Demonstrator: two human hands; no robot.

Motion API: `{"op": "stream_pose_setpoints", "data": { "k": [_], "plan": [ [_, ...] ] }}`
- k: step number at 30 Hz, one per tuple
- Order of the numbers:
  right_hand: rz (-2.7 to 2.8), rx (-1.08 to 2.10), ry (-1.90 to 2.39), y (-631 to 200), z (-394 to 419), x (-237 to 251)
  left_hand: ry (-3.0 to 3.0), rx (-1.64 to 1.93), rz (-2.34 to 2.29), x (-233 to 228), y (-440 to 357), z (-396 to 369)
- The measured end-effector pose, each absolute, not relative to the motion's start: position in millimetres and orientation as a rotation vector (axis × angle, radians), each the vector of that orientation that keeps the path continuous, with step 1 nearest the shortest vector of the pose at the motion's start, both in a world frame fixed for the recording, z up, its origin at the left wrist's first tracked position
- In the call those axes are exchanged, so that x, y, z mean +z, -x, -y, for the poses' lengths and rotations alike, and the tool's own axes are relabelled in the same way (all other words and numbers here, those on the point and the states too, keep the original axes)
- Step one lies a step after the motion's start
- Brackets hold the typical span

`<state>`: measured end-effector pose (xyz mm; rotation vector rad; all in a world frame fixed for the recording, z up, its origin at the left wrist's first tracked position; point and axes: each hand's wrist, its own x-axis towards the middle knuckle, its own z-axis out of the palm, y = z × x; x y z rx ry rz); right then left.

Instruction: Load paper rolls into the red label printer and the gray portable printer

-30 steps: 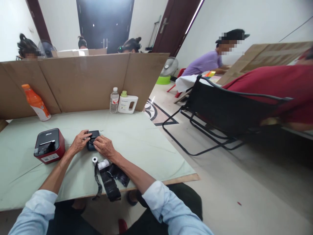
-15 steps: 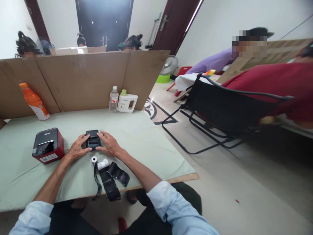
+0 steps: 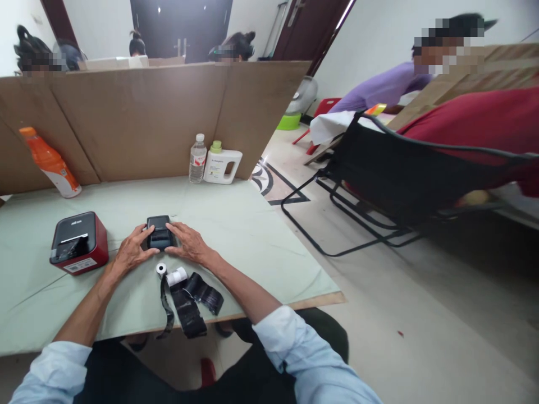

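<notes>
A small black portable printer (image 3: 159, 231) lies on the green-covered table. My left hand (image 3: 133, 248) grips its left side, thumb at the near corner and fingers along the far edge. From the other side my right hand (image 3: 187, 241) holds it the same way, so the printer sits between both hands. Just nearer to me are two white paper rolls (image 3: 177, 275), one standing on end and one on its side. Black shiny strips (image 3: 189, 314) trail from beside them over the table's front edge.
A red and black box-shaped printer (image 3: 79, 242) stands at left. Along the cardboard screen (image 3: 138, 123) are an orange bottle (image 3: 50, 163), a clear water bottle (image 3: 197, 160) and a white jug (image 3: 222, 165). A black folding chair (image 3: 391, 174) and other people are beyond the table's right edge.
The view has tipped slightly downward, so the background sits higher in the picture. Both hands stay on the small black printer, with little visible movement.
</notes>
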<state>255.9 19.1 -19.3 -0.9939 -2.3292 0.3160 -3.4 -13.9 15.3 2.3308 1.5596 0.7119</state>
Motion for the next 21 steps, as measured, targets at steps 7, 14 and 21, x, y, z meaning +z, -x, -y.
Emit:
{"op": "stream_pose_setpoints", "data": {
  "k": [7, 14, 21],
  "plan": [
    [2.323, 0.303, 1.019, -253, -16, -19, -2.341, 0.673, -1.618, 18, 1, 19],
    [2.308, 0.338, 1.035, -252, -16, -22, -2.353, 0.704, -1.519, 11, 4, 18],
    [2.265, 0.391, 1.047, -246, -21, -28, -2.304, 0.766, -1.448, 9, 8, 5]
  ]
}}
